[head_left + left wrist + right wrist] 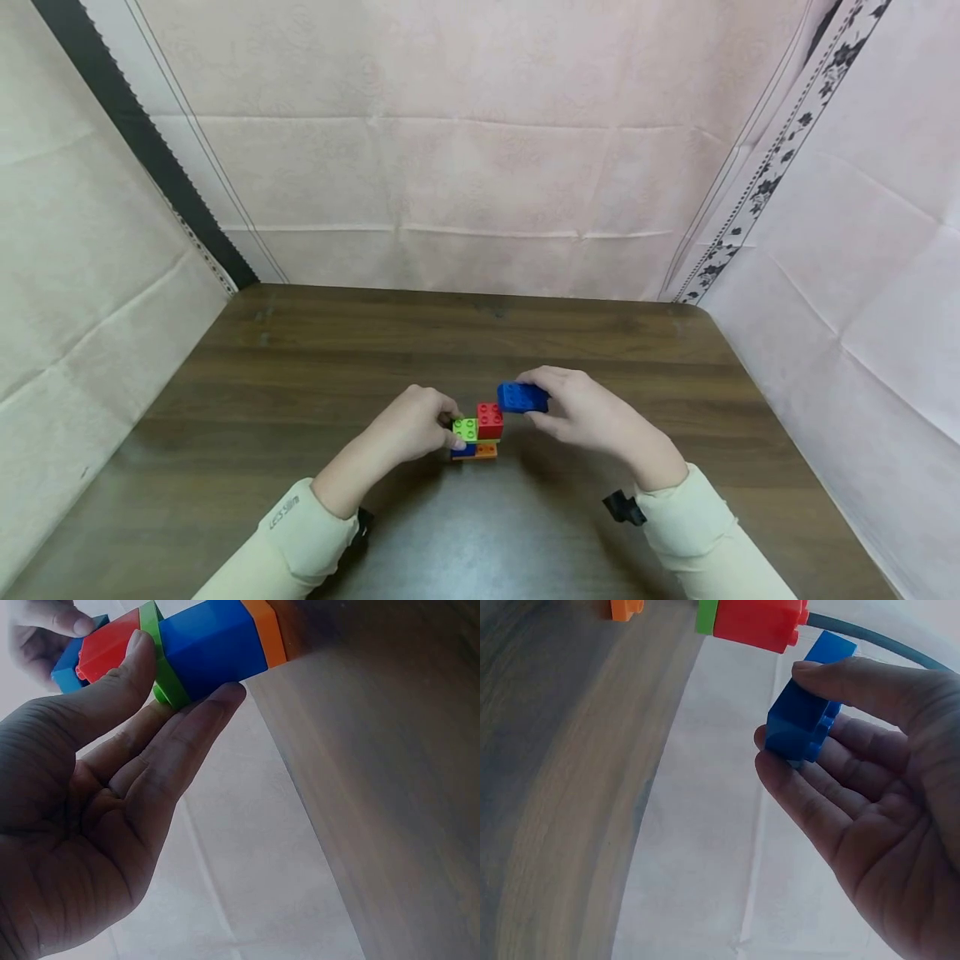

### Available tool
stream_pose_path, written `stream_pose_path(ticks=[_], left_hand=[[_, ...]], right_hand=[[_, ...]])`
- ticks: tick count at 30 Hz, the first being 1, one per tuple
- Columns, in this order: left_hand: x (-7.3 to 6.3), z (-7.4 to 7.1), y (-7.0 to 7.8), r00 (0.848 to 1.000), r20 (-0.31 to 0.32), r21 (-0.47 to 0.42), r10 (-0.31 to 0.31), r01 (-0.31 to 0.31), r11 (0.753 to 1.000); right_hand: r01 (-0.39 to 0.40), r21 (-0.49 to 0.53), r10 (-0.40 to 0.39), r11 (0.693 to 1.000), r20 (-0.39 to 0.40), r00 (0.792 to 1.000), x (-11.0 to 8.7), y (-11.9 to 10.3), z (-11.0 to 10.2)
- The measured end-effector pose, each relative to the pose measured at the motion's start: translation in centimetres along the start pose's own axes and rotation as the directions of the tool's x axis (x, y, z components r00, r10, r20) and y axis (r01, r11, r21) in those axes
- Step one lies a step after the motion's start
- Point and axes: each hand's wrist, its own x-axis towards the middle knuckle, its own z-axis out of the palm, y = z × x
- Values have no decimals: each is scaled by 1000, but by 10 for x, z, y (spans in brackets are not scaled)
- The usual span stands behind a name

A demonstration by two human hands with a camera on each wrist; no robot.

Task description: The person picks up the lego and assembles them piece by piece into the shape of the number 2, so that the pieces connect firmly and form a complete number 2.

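My left hand pinches a small stack of toy building bricks at its left side, thumb on the near face. The stack has an orange brick at the bottom and a blue brick above it. A green brick lies over that, with a red brick on its right part. Just right of the red brick, my right hand holds a loose blue brick between thumb and fingers. In the right wrist view, this brick is apart from the red one.
The stack stands on a brown wooden table. Pale cloth hangs behind the table's far edge and along both sides. Each wrist carries a black strap piece by the sleeve.
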Motion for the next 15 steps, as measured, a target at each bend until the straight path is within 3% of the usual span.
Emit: stream_pose_path(ticks=[15], left_hand=[[0, 0, -1, 1000, -2, -4, 16, -16, 1000]], right_hand=[[78, -4, -78, 997, 10, 997, 7, -7, 0]])
